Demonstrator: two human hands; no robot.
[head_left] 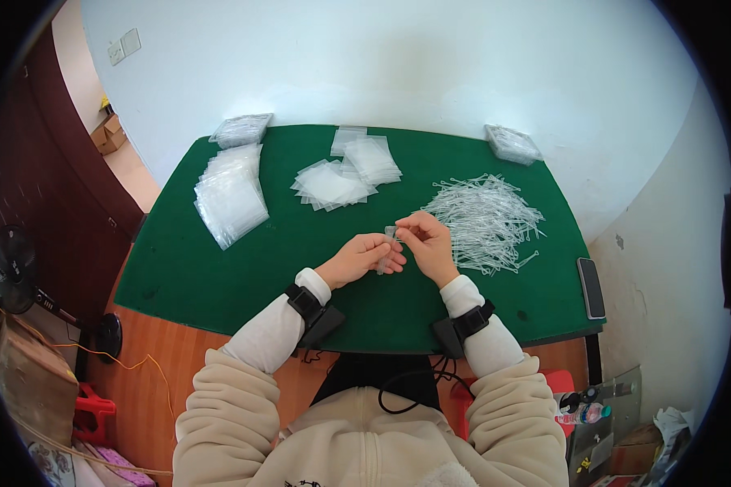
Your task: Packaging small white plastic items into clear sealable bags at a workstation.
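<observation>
Over the middle of the green table, my left hand (367, 256) and my right hand (427, 246) meet. Between them is a narrow clear plastic piece (390, 231); whether it is a folded bag or something else cannot be made out. My left thumb and fingers are closed on its lower part. At its upper end my right thumb and forefinger pinch. Just right of my right hand lies a loose heap of thin clear plastic sticks with looped ends (487, 219). Beyond my hands, flat clear plastic bags (333, 185) lie in overlapping piles.
A fanned stack of clear bags (229, 199) lies on the left of the green table (179, 276). Filled clear packs sit at the back left (242, 130) and back right (513, 144). A phone (590, 288) lies at the right edge. A black fan (15, 268) stands left.
</observation>
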